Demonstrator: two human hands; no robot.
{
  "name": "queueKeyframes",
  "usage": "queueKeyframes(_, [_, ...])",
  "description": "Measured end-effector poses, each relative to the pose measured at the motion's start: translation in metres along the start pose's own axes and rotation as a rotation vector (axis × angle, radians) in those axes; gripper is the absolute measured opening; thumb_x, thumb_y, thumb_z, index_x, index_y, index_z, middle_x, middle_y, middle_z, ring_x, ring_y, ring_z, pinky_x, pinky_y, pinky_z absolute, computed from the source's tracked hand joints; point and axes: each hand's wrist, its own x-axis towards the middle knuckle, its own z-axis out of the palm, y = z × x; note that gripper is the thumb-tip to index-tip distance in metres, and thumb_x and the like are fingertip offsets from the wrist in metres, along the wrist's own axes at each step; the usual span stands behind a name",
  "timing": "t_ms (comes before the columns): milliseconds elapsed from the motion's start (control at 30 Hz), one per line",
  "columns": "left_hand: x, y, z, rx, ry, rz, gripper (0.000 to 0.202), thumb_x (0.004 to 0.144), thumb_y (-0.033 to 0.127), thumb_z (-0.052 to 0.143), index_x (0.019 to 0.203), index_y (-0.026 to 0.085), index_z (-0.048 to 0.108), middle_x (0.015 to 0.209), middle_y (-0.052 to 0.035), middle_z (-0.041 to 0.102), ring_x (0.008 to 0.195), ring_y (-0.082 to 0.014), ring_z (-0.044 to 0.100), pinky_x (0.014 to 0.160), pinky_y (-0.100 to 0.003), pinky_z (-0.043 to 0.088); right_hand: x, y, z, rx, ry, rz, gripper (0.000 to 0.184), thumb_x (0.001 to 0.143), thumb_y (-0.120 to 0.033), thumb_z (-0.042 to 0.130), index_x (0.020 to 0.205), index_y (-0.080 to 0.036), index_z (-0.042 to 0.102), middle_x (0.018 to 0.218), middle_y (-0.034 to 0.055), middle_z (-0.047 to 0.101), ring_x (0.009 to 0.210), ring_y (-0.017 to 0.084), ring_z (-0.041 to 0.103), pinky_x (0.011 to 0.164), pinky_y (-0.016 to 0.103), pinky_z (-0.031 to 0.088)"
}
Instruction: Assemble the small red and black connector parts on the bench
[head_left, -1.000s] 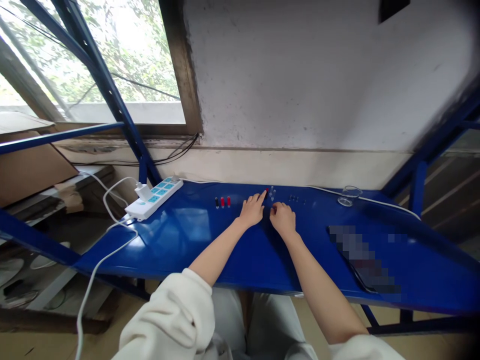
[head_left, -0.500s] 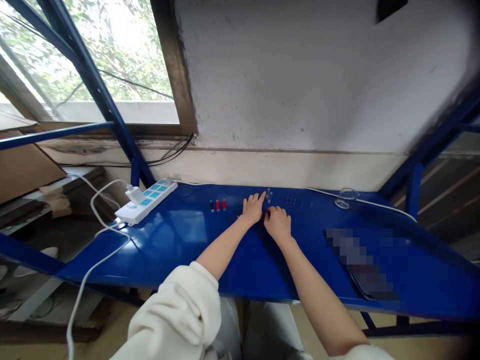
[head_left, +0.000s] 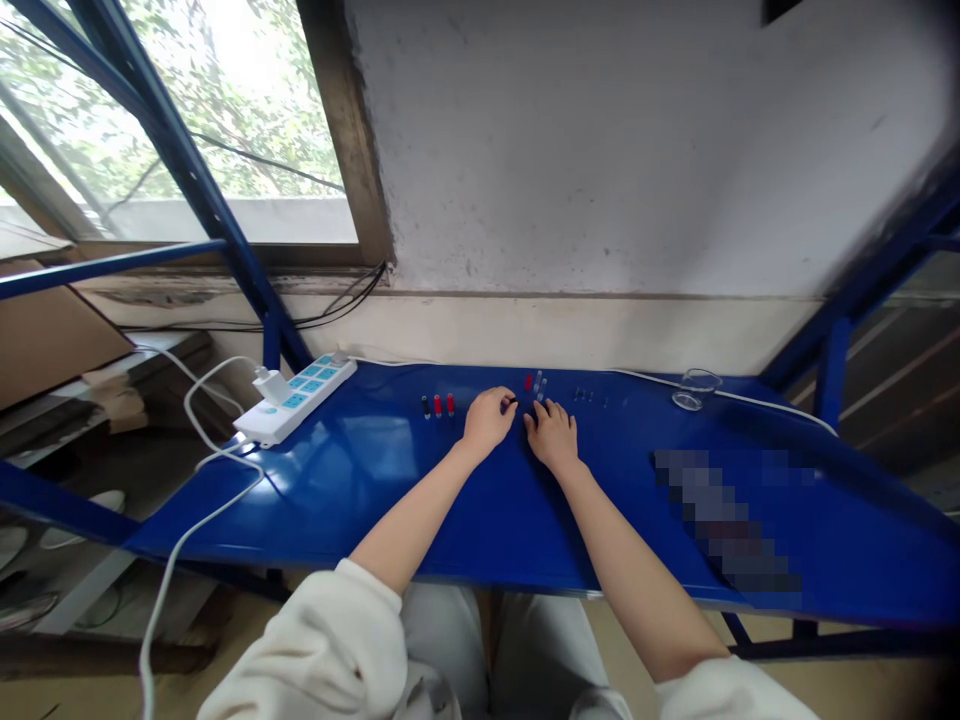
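My left hand (head_left: 487, 420) is raised a little over the middle of the blue table, thumb and fingertips pinched around a small black piece (head_left: 514, 401) whose kind is too small to make out. Just right of it, my right hand (head_left: 553, 434) has its fingers spread low over the table, apparently holding nothing. Beyond its fingertips stand clear little tubes (head_left: 538, 379) and a red cap-like piece (head_left: 528, 383). Left of my left hand, a black-topped small tube (head_left: 426, 406) stands in a row with two red-topped small tubes (head_left: 439, 404).
Tiny clear pieces (head_left: 583, 395) lie right of my right hand. Farther right is a clear round container (head_left: 697, 390) by a white cable. A white power strip (head_left: 300, 397) with a plug occupies the left. A blurred dark flat item (head_left: 724, 520) lies front right. Blue table (head_left: 360, 500) meets the wall behind.
My left hand has drawn back and left from the red piece, and now pinches a small black piece. The red piece is uncovered. My right hand has shifted slightly forward, fingers more spread.
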Motion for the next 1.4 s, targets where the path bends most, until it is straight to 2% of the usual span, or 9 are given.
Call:
queueKeyframes(200, [-0.025, -0.004, -0.023, -0.140, 0.054, -0.037, 0.014, 0.077, 0.024, 0.052, 0.087, 0.017, 0.059, 0.080, -0.0024, 0.063, 0.067, -0.0105, 0.056, 0.067, -0.024, 0.047, 0.006, 0.001, 0.003, 0.005, -0.047, 0.012, 0.052, 0.089, -0.041, 0.024, 0.132, -0.016, 0.037, 0.138, 0.0135, 0.032, 0.129, 0.028, 0.022, 0.101, 0.051, 0.015])
queueKeyframes(333, [-0.036, -0.006, -0.033, -0.206, 0.083, -0.074, 0.015, 0.077, 0.026, 0.052, 0.086, 0.017, 0.060, 0.077, -0.0027, 0.063, 0.066, -0.0107, 0.057, 0.065, -0.024, 0.048, 0.010, 0.003, 0.007, -0.001, -0.088, 0.029, 0.056, 0.088, -0.046, 0.021, 0.134, -0.017, 0.034, 0.140, 0.0123, 0.029, 0.130, 0.028, 0.019, 0.102, 0.052, 0.012])
queueKeyframes(500, [-0.043, -0.009, -0.032, -0.272, 0.144, -0.121, 0.016, 0.076, 0.027, 0.053, 0.084, 0.016, 0.061, 0.075, -0.0032, 0.063, 0.067, -0.0114, 0.057, 0.064, -0.023, 0.048, 0.016, 0.003, 0.007, -0.034, -0.131, 0.051, 0.057, 0.088, -0.047, 0.015, 0.136, -0.020, 0.029, 0.142, 0.0082, 0.025, 0.131, 0.025, 0.015, 0.102, 0.053, 0.009])
queueKeyframes(833, [-0.044, -0.011, -0.027, -0.317, 0.183, -0.086, 0.014, 0.074, 0.025, 0.055, 0.083, 0.016, 0.061, 0.072, -0.0030, 0.063, 0.064, -0.0110, 0.057, 0.064, -0.024, 0.047, 0.023, 0.004, 0.008, -0.039, -0.163, 0.059, 0.057, 0.087, -0.048, 0.014, 0.136, -0.022, 0.029, 0.143, 0.0038, 0.025, 0.131, 0.025, 0.014, 0.102, 0.055, 0.008])
queueKeyframes(1100, [-0.044, -0.016, -0.026, -0.389, 0.180, -0.145, 0.013, 0.070, 0.024, 0.058, 0.079, 0.016, 0.063, 0.070, -0.0030, 0.063, 0.064, -0.0118, 0.058, 0.063, -0.024, 0.047, 0.016, 0.007, 0.009, 0.031, -0.053, -0.020, 0.049, 0.087, -0.040, 0.026, 0.128, -0.018, 0.042, 0.136, 0.0084, 0.037, 0.125, 0.029, 0.026, 0.100, 0.057, 0.014])
queueKeyframes(1200, [-0.044, -0.017, -0.025, -0.416, 0.174, -0.178, 0.012, 0.069, 0.023, 0.059, 0.077, 0.016, 0.062, 0.070, -0.0032, 0.063, 0.065, -0.0123, 0.058, 0.063, -0.024, 0.047, 0.008, 0.007, 0.005, 0.080, 0.022, -0.094, 0.040, 0.084, -0.034, 0.034, 0.117, -0.018, 0.051, 0.126, 0.0110, 0.047, 0.117, 0.030, 0.036, 0.095, 0.056, 0.023])
queueKeyframes(1300, [-0.043, -0.019, -0.025, -0.443, 0.175, -0.207, 0.013, 0.070, 0.025, 0.059, 0.078, 0.016, 0.062, 0.070, -0.0038, 0.064, 0.065, -0.0128, 0.060, 0.064, -0.025, 0.047, 0.002, 0.004, -0.002, 0.172, 0.101, -0.176, 0.027, 0.081, -0.029, 0.040, 0.099, -0.017, 0.057, 0.104, 0.0127, 0.058, 0.100, 0.028, 0.048, 0.083, 0.046, 0.037])
queueKeyframes(1400, [-0.042, -0.021, -0.024, -0.503, 0.171, -0.250, 0.016, 0.071, 0.027, 0.059, 0.080, 0.015, 0.062, 0.072, -0.0051, 0.066, 0.063, -0.0130, 0.060, 0.063, -0.025, 0.047, -0.002, -0.003, -0.011, 0.382, 0.227, -0.231, 0.020, 0.081, -0.027, 0.038, 0.088, -0.017, 0.054, 0.087, 0.0107, 0.059, 0.083, 0.022, 0.053, 0.073, 0.036, 0.041])
